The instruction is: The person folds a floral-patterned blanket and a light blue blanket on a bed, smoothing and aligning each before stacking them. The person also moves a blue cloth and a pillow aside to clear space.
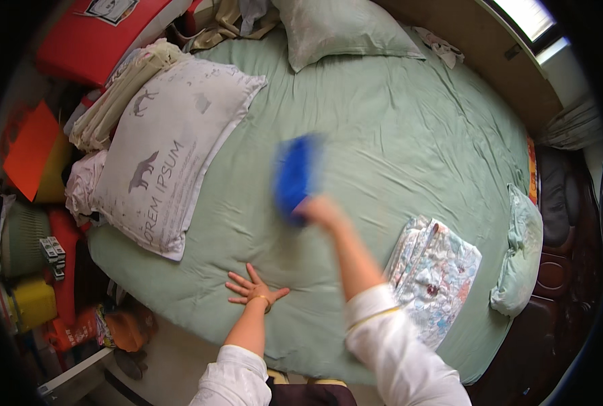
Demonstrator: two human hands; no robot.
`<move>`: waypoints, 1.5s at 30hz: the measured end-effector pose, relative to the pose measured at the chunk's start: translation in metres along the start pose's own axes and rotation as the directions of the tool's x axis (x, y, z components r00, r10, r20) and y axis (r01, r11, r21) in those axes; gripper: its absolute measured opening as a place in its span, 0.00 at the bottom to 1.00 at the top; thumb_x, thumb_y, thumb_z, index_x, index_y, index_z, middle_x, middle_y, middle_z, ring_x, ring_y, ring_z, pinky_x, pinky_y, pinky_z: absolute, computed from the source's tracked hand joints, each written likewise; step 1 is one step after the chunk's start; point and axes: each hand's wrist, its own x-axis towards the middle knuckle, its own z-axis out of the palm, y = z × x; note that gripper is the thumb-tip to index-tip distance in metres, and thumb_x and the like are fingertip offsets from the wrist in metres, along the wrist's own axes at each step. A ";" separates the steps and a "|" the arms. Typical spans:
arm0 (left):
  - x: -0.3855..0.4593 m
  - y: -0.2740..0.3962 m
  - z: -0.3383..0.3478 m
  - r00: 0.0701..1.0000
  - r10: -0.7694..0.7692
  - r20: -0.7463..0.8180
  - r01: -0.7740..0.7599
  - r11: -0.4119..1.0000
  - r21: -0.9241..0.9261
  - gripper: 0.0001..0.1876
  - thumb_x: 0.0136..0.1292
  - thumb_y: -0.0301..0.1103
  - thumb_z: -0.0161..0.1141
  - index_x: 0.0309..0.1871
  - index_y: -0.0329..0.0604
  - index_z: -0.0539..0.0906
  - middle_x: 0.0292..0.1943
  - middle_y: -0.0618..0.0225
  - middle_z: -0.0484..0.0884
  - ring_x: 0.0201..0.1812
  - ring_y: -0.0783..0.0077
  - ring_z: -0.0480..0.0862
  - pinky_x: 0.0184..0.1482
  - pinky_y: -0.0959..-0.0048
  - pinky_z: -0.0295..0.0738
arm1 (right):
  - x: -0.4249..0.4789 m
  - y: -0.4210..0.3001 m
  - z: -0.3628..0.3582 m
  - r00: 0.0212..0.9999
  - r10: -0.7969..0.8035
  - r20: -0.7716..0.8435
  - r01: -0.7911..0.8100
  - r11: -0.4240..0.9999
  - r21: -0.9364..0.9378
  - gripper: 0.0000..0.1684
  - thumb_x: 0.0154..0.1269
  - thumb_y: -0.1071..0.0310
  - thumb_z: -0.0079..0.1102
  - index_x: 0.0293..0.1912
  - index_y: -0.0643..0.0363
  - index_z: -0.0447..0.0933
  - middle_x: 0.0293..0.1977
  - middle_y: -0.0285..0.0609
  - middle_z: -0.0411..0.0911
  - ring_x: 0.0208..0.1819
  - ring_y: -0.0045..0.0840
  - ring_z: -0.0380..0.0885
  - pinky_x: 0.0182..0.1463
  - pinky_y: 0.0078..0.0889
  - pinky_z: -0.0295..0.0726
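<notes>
A pale green fitted sheet [382,111] covers the bed in front of me, with creases across it. My left hand [255,291] lies palm down on the sheet near the bed's close edge, fingers spread, a thin bangle at the wrist. Over the middle of the bed, my right hand [317,210] grips one end of a blue object [295,175], blurred by motion; its exact kind cannot be told. A folded floral cloth [438,279] rests on the sheet to the right of my right forearm. At the left lies a white pillow [164,157] with animal prints and lettering.
A green pillow [347,30] lies at the far edge, a smaller green pillow [520,259] at the right edge. Folded cream cloth [124,96] and a red box [98,45] stand beyond the printed pillow. Bags and a yellow container [32,304] crowd the left side. Dark seating [555,325] adjoins the right.
</notes>
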 end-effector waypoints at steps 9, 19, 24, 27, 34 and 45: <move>0.009 -0.006 0.006 0.999 0.028 -0.046 -0.028 1.000 -0.010 0.72 0.27 0.74 0.65 0.70 0.62 0.28 0.68 0.44 0.19 0.67 0.34 0.20 0.60 0.30 0.28 | -0.173 -0.016 0.091 0.362 0.014 0.932 -0.268 0.959 0.090 0.34 0.53 0.43 0.58 0.49 0.62 0.74 0.48 0.56 0.74 0.52 0.43 0.71 0.56 0.54 0.66; 0.019 -0.010 0.000 0.995 0.053 0.087 -0.049 0.998 -0.048 0.72 0.32 0.71 0.65 0.68 0.62 0.21 0.65 0.40 0.13 0.65 0.34 0.15 0.59 0.30 0.24 | 0.091 -0.049 -0.025 0.741 0.075 -0.667 0.333 0.822 0.462 0.16 0.67 0.62 0.46 0.43 0.65 0.75 0.40 0.45 0.77 0.40 0.26 0.75 0.49 0.29 0.73; 0.024 -0.020 0.012 0.989 0.151 -0.002 -0.151 0.988 -0.035 0.70 0.33 0.73 0.63 0.69 0.61 0.23 0.67 0.40 0.17 0.66 0.33 0.20 0.61 0.32 0.26 | -0.250 -0.043 0.122 0.208 0.088 0.974 0.024 0.995 -0.095 0.16 0.63 0.63 0.50 0.45 0.64 0.74 0.40 0.45 0.77 0.40 0.25 0.74 0.48 0.29 0.72; 0.009 -0.024 0.008 0.987 0.124 -0.099 -0.131 0.989 -0.064 0.70 0.32 0.73 0.63 0.71 0.58 0.28 0.68 0.38 0.22 0.68 0.33 0.28 0.62 0.33 0.32 | -0.352 -0.050 0.110 -0.197 -0.047 0.979 -0.109 0.994 0.026 0.18 0.60 0.63 0.52 0.47 0.63 0.74 0.40 0.44 0.76 0.40 0.24 0.74 0.47 0.29 0.72; -0.015 -0.079 0.010 0.799 0.366 -0.477 -0.518 0.822 -0.235 0.26 0.54 0.42 0.62 0.58 0.53 0.72 0.70 0.60 0.51 0.69 0.56 0.52 0.62 0.46 0.55 | -0.120 -0.128 -0.024 0.907 -0.152 0.391 0.019 0.946 0.324 0.17 0.57 0.70 0.55 0.47 0.65 0.75 0.37 0.40 0.76 0.39 0.22 0.74 0.46 0.26 0.72; 0.052 -0.364 0.162 0.971 0.144 -0.191 -0.234 0.402 -0.885 0.19 0.58 0.33 0.56 0.54 0.44 0.74 0.58 0.62 0.69 0.56 0.64 0.71 0.56 0.71 0.68 | -0.491 -0.110 0.172 0.011 0.250 0.968 0.091 0.964 -0.250 0.14 0.50 0.60 0.58 0.39 0.48 0.82 0.35 0.45 0.81 0.42 0.35 0.78 0.51 0.34 0.74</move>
